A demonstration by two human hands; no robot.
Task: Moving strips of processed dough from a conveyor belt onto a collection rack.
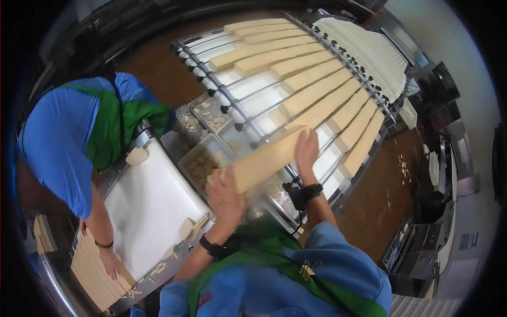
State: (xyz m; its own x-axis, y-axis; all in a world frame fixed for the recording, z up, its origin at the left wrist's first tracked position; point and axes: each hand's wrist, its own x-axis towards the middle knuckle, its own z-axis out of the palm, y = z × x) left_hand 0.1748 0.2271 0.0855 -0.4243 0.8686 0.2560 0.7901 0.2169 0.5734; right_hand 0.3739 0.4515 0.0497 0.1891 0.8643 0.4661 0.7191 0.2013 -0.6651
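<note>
Between my two hands is a long row of thin, pale tan wafers (268, 158), held tilted, with its right end higher in the picture. My left hand (224, 198) is closed on the near left end, and my right hand (306, 153) grips the far right end. The row hangs over the near bar of a white lane conveyor (268, 117). Similar wafer rows (311, 103) lie in its lanes, parted by thin metal rods. The undersides of my fingers are hidden.
At left, a co-worker in blue and green rests a hand (109, 263) on wafer rows (95, 272) beside a white belt (150, 211). Grey bins (211, 138) of broken pieces stand between the belts. Black knobs line the conveyor bars. Machinery (417, 245) stands at right.
</note>
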